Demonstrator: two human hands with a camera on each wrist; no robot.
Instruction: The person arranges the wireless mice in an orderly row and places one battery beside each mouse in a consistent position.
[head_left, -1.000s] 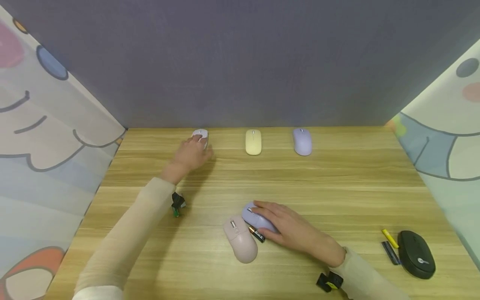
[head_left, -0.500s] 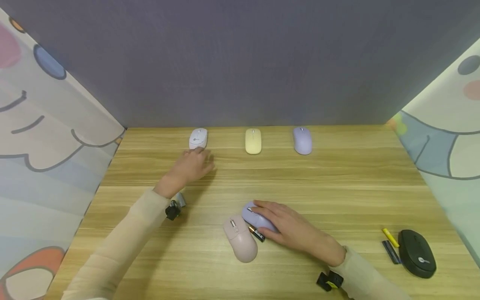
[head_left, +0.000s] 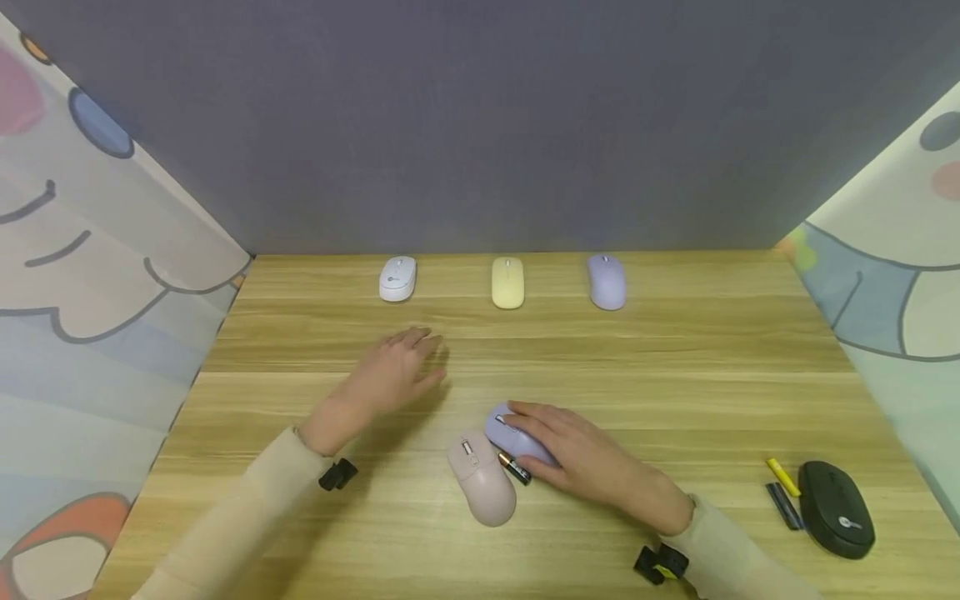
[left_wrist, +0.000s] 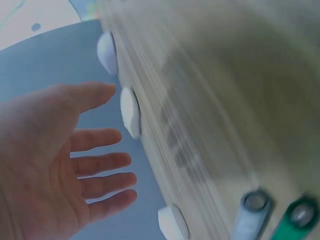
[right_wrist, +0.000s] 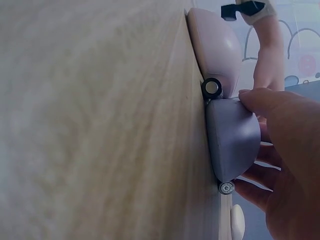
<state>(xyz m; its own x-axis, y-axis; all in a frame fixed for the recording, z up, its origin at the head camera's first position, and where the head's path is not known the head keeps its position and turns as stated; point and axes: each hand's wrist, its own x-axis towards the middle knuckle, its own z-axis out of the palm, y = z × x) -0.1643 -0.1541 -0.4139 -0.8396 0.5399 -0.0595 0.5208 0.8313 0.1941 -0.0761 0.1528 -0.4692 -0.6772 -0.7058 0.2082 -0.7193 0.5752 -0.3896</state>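
My left hand hovers over the wooden table, fingers extended and holding nothing, below a white mouse. The left wrist view shows the same hand with thumb and fingers apart. My right hand holds a purple mouse on the table; in the right wrist view, its thumb and fingers lie along opposite sides of that mouse. A pink mouse lies beside it, with a black-and-copper battery between them. Another battery end shows at the purple mouse's far side.
A yellow mouse and a second purple mouse stand along the back edge. At right lie a black mouse, a yellow battery and a dark battery. Grey and green batteries appear in the left wrist view.
My left hand has let go of the white mouse and drawn back toward me, leaving that mouse by the back edge. The right hand has stayed on the purple mouse.
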